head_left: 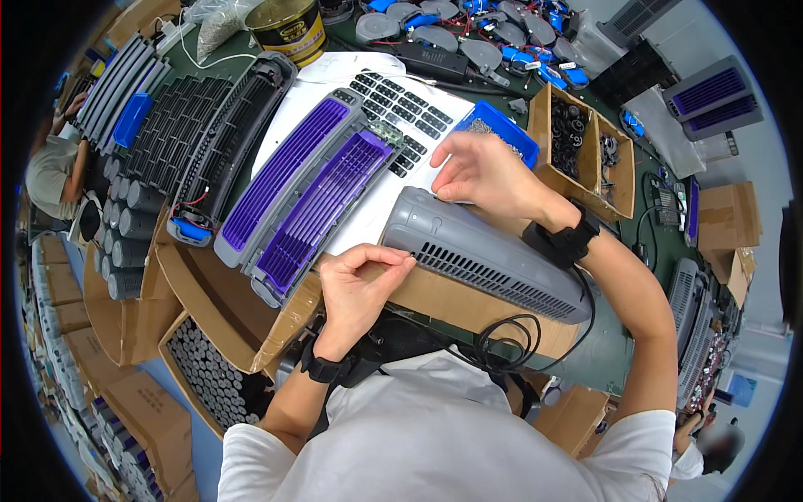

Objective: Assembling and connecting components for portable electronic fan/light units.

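Note:
A long grey plastic housing (481, 230) with rows of vent slots lies across a flattened piece of cardboard in front of me. My left hand (360, 284) is at its near left corner, thumb and forefinger pinched together; whatever lies between the fingertips is too small to make out. Over the far left end of the housing, my right hand (489, 176) has loosely curled fingers held apart, with nothing visible in them. Left of the housing, a grey-framed part with purple slats (322, 209) lies on a white sheet (355, 63) beside rows of small black pieces (406, 109).
Behind my right hand sits a blue tray (527, 142) of small metal parts, next to a cardboard box (615, 197) of black parts. A black cable (506, 343) coils at the near edge. A tub (288, 29) stands at the back. Co-workers (58, 171) are at the sides.

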{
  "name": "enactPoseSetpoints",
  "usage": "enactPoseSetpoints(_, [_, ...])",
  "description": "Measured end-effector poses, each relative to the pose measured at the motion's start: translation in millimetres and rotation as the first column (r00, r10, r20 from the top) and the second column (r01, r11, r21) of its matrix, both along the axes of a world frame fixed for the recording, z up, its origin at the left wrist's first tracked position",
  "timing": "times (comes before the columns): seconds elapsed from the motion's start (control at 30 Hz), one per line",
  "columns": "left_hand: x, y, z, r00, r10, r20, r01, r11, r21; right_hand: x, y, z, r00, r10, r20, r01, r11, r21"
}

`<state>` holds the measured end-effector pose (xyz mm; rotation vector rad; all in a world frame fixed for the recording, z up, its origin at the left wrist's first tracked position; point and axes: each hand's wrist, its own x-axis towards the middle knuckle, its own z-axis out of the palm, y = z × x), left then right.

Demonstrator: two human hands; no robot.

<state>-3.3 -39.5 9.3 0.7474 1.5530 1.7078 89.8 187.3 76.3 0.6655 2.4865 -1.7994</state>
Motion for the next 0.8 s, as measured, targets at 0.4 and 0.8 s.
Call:
enactPoseSetpoints(0.4, [5.3,3.2,1.1,0.982,0.068,-0.177,-0.074,0.997,-0.026,-0.6,-4.7,-0.1,0.998,0.05,-0.043,-0.044,0.99,0.136])
enactPoseSetpoints(0.8, [-44.6,88.4,97.7,0.649,0.065,-0.758,0.066,0.988,0.141,22.7,63.6,-16.3,0.996,-0.047,0.073,-0.048,0.406,0.913])
